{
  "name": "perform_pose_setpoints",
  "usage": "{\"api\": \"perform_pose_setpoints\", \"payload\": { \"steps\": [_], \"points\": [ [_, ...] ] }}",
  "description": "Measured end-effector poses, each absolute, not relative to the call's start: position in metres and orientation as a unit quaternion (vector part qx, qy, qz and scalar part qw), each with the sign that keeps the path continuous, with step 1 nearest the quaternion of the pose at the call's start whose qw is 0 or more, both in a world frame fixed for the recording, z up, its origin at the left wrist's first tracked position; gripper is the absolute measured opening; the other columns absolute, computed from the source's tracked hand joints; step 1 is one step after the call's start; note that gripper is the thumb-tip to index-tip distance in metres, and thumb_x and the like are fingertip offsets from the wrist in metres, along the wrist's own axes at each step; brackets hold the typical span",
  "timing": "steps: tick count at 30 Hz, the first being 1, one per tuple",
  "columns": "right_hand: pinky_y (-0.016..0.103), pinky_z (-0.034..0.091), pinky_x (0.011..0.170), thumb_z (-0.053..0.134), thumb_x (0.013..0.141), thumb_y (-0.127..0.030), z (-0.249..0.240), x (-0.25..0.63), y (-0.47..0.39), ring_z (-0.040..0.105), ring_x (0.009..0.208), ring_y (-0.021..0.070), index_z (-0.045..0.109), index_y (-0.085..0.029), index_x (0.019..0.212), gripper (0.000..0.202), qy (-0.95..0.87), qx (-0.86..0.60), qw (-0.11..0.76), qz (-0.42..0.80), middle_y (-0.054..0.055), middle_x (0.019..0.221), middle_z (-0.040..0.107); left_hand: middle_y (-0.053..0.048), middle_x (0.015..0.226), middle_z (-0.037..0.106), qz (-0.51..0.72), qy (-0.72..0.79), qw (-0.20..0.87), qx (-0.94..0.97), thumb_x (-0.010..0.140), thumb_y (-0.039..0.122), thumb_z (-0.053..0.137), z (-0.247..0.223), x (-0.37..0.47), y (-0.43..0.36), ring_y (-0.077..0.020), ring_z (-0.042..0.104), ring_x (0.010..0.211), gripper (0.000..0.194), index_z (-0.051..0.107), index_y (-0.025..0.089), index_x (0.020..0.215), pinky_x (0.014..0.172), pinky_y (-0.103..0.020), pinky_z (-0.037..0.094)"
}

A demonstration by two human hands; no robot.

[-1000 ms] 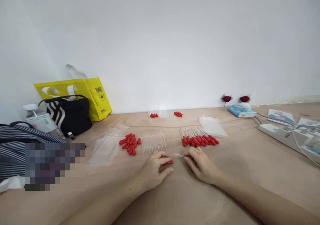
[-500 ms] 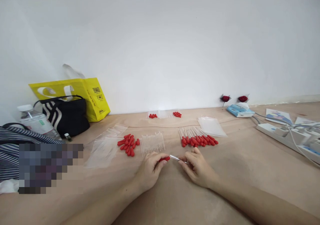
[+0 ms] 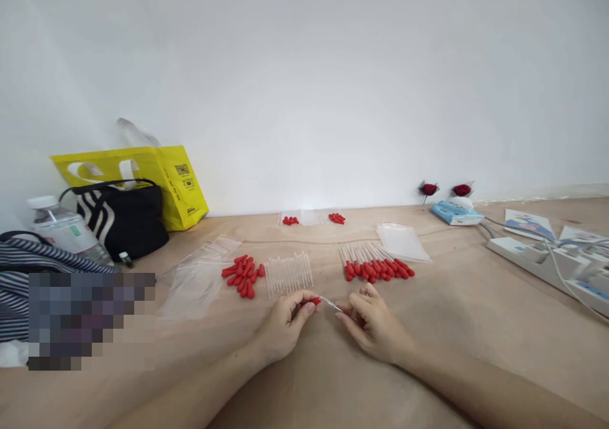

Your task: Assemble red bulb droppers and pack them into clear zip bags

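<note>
My left hand (image 3: 288, 321) is closed, pinching a red rubber dropper bulb (image 3: 313, 301) between thumb and fingers. A clear glass dropper tube (image 3: 330, 304) is gripped in my right hand (image 3: 373, 324), its tip at the mouth of the bulb; whether it sits inside I cannot tell. Just beyond my left hand lies a row of clear tubes (image 3: 289, 273). Left of that row is a pile of loose red bulbs (image 3: 243, 275). Past my right hand, several droppers with red bulbs fitted (image 3: 378, 268) lie side by side, tubes pointing away.
Clear zip bags (image 3: 195, 283) lie at left, another bag (image 3: 404, 242) at right. Small bags with red bulbs (image 3: 337, 218) rest by the wall. A yellow bag (image 3: 171, 188), black bag (image 3: 137, 219) and bottle (image 3: 66, 232) stand left; a power strip (image 3: 537, 267) and blue pack (image 3: 457, 212) are right.
The tube in my right hand has tilted a little more steeply, its tip now meeting the bulb's mouth. Less of the bulb shows in my left hand. The view has shifted slightly.
</note>
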State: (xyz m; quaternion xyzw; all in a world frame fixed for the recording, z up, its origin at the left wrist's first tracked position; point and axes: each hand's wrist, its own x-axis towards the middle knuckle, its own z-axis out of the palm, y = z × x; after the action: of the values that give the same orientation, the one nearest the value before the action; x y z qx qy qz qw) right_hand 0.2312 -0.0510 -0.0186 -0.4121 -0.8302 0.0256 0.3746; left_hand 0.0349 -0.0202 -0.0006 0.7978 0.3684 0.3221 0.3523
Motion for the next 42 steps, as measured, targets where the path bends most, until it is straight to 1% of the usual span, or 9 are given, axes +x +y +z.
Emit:
{"api": "perform_pose_setpoints", "payload": {
  "steps": [6,9,12,17,22,30,38,40,42],
  "points": [
    [0.026,0.027,0.062,0.044,0.081,-0.015,-0.02,0.233,-0.049,0.041,0.053,0.0098,0.045,-0.018,0.07,0.011,-0.846,-0.387,0.365,0.022,-0.004,0.058,0.048,-0.002,0.076,0.06,0.327,0.375,0.361,0.789,0.083,0.029,0.044,-0.005,0.034,-0.019,-0.0151,0.054,0.072,0.019,0.057,0.015,0.087,0.066,-0.024,0.042],
    [0.026,0.026,0.063,0.044,0.08,-0.015,-0.02,0.232,-0.049,0.04,0.054,0.0102,0.046,-0.018,0.07,0.01,-0.856,-0.378,0.352,0.025,-0.003,0.059,0.049,-0.001,0.071,0.059,0.326,0.393,0.342,0.789,0.081,0.031,0.047,-0.008,0.033,-0.019,-0.0143,0.053,0.065,0.019,0.059,0.015,0.083,0.06,-0.023,0.041],
    [0.026,0.025,0.063,0.043,0.081,-0.016,-0.018,0.231,-0.049,0.039,0.054,0.0103,0.048,-0.017,0.071,0.012,-0.863,-0.376,0.336,0.021,-0.003,0.059,0.051,-0.002,0.07,0.06,0.326,0.403,0.317,0.794,0.081,0.03,0.047,-0.008,0.033,-0.019,-0.0146,0.053,0.063,0.02,0.06,0.015,0.082,0.058,-0.023,0.04],
    [0.029,0.022,0.065,0.038,0.084,-0.015,-0.012,0.235,-0.047,0.041,0.054,0.0102,0.055,-0.017,0.083,0.017,-0.886,-0.341,0.312,-0.015,-0.001,0.063,0.057,-0.002,0.068,0.062,0.313,0.396,0.2,0.84,0.079,0.027,0.049,-0.001,0.032,-0.025,-0.016,0.054,0.066,0.016,0.062,0.018,0.078,0.067,-0.029,0.039],
    [0.031,0.02,0.063,0.038,0.083,-0.014,-0.01,0.236,-0.047,0.041,0.054,0.0103,0.057,-0.017,0.084,0.019,-0.882,-0.336,0.327,-0.042,0.0,0.065,0.058,0.0,0.06,0.057,0.312,0.337,0.121,0.88,0.081,0.024,0.044,0.002,0.035,-0.029,-0.0136,0.051,0.059,0.018,0.06,0.017,0.074,0.072,-0.032,0.037],
    [0.03,0.02,0.063,0.035,0.083,-0.015,-0.011,0.228,-0.049,0.042,0.056,0.0111,0.055,-0.017,0.079,0.021,-0.877,-0.353,0.325,0.008,0.001,0.065,0.059,0.0,0.062,0.059,0.321,0.278,0.075,0.902,0.084,0.021,0.041,0.001,0.035,-0.031,-0.0128,0.051,0.059,0.019,0.055,0.017,0.073,0.076,-0.033,0.035],
    [0.031,0.022,0.066,0.034,0.085,-0.018,-0.008,0.227,-0.048,0.05,0.062,0.0115,0.056,-0.017,0.079,0.023,-0.876,-0.365,0.303,0.086,0.002,0.071,0.064,0.001,0.063,0.059,0.318,0.274,0.086,0.904,0.083,0.021,0.043,0.0,0.035,-0.031,-0.0127,0.052,0.06,0.016,0.057,0.018,0.074,0.077,-0.033,0.034],
    [0.033,0.025,0.069,0.037,0.086,-0.022,-0.005,0.229,-0.046,0.05,0.061,0.0113,0.058,-0.018,0.082,0.022,-0.864,-0.376,0.311,0.126,0.001,0.07,0.064,0.001,0.062,0.06,0.323,0.29,0.098,0.895,0.082,0.022,0.044,0.001,0.035,-0.03,-0.0126,0.052,0.059,0.017,0.058,0.018,0.074,0.077,-0.033,0.035],
    [0.032,0.03,0.069,0.043,0.084,-0.031,-0.003,0.232,-0.043,0.049,0.058,0.0113,0.058,-0.019,0.088,0.019,-0.821,-0.398,0.349,0.215,0.0,0.066,0.062,0.001,0.061,0.06,0.325,0.321,0.117,0.882,0.082,0.025,0.044,0.002,0.035,-0.029,-0.013,0.052,0.058,0.018,0.059,0.018,0.074,0.075,-0.032,0.036]
  ]
}}
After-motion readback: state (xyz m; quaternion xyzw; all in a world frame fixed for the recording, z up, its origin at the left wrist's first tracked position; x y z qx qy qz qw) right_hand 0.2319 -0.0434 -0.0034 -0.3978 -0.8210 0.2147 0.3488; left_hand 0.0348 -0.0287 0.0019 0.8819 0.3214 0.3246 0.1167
